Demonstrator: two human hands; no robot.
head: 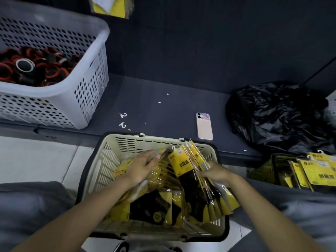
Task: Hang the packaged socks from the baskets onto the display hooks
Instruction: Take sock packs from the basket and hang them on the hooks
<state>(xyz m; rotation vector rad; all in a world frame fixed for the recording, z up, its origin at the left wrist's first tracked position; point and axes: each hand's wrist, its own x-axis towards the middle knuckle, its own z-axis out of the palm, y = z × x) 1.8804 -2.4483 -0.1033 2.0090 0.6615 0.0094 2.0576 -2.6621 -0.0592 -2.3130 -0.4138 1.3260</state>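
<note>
Your right hand [216, 172] grips a bundle of sock packs [189, 165], fingers curled round its right edge; thumb is hidden, can't tell how it sits. The bundle stands fanned and tilted in the far right corner of the cream basket [109, 160], with white hanger tabs poking up near the far rim and lower ends spilling over the right rim. The front pack is a yellow card with black print over a black sock. Your left hand [143, 166] lies flat on the loose sock packs [154, 206] in the far left part of the same basket. Its fingers are straight and close together, tips on the packs just left of the bundle, not clamped on anything. The loose packs cover the basket floor, overlapping at mixed angles. The basket sits on the pale floor [36, 160]. Beyond its far rim is a dark shelf [163, 106], with two white hooks [123, 115] just past the far left corner and a pink phone [204, 126], back up, just past the far right corner. Further right of the basket is a crumpled black bag [278, 117] on the shelf. Nearer you than the bag is a yellow basket [261, 171] full of more yellow packs. Far left of the cream basket is a white perforated crate [91, 88] holding red-and-black rolled items. Well beyond the far rim are hanging yellow packs [112, 6], blurred.
</note>
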